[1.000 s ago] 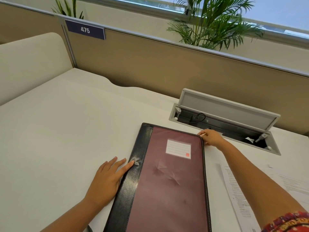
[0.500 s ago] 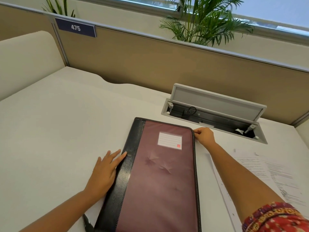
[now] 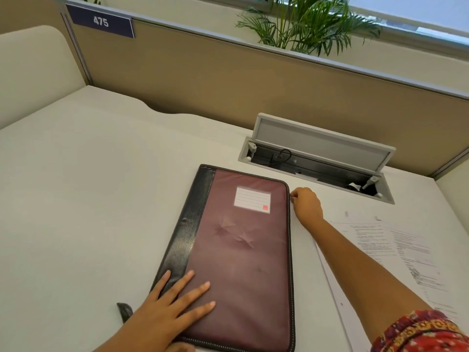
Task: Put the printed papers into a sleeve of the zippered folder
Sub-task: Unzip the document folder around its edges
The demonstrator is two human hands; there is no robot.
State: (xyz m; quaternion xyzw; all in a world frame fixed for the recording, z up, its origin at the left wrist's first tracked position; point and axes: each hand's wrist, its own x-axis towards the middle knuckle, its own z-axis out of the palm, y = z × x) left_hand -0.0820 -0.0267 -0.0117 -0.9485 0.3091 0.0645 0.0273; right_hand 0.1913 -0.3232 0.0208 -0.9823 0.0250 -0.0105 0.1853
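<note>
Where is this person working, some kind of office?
Most likely an office cubicle or shared workstation. A tan partition carries a number plate reading 475, the white desk has a flip-up cable box built in, and a potted palm stands behind the partition by a window.

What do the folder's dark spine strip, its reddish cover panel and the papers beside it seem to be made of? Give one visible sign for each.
Spine strip: probably leather or imitation leather; black, slightly glossy, grained, stitched along its edge.
Cover panel: likely a soft matte fabric or vinyl; it shows creases and dents.
Papers: thin white paper with printed text, lying flat on the desk.
</note>
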